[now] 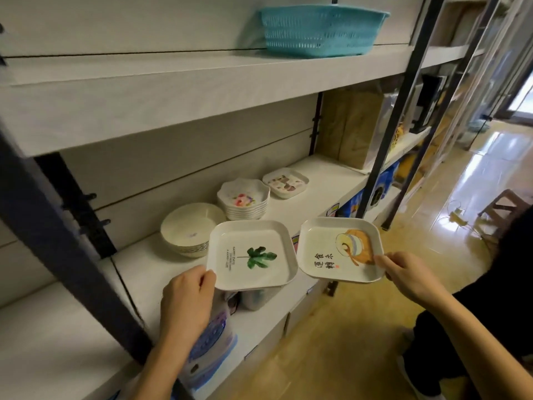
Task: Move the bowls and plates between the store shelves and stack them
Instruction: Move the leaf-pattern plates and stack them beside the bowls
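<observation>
My left hand (pixel 187 298) grips the near left corner of a square white plate with a green leaf print (pixel 252 255), held above the shelf's front edge. My right hand (pixel 406 275) pinches the right edge of a second square plate with an orange cup picture and black characters (pixel 340 249), held out over the floor. On the white shelf (pixel 323 180) behind them stand a stack of round white bowls (pixel 189 229), a stack of scalloped flowered bowls (pixel 243 199) and a small square patterned plate (pixel 285 182).
A teal plastic basket (pixel 320 30) sits on the upper shelf. Dark metal uprights (pixel 389 134) frame the shelves. Brown paper packages (pixel 350 125) stand at the shelf's right end. Blue-patterned packages (pixel 210 339) lie on the lower shelf below my left hand. A wooden stool (pixel 503 207) stands on the glossy floor.
</observation>
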Demonstrator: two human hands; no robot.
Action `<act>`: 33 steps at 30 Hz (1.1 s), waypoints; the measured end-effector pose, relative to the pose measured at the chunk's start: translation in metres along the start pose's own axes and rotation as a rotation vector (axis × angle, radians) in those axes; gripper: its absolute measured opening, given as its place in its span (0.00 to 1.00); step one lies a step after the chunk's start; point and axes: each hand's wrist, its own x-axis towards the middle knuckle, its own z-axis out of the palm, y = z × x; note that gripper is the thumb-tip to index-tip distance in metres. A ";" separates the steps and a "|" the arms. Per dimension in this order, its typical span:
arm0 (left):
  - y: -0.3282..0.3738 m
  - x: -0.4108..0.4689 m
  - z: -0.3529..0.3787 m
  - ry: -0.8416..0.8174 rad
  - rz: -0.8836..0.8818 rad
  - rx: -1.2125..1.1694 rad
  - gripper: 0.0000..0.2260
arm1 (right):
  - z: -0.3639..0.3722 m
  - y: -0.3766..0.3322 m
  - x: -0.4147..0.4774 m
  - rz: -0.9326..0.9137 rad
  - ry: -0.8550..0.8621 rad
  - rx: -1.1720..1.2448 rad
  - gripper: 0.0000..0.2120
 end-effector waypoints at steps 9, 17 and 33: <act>0.044 0.067 0.056 0.030 -0.071 0.055 0.15 | -0.025 0.014 0.109 -0.077 -0.088 0.029 0.16; 0.078 0.110 0.111 0.134 -0.194 0.046 0.15 | -0.041 0.018 0.239 -0.210 -0.244 -0.017 0.16; 0.143 0.149 0.185 0.472 -0.441 0.107 0.15 | -0.012 -0.005 0.456 -0.536 -0.425 -0.276 0.14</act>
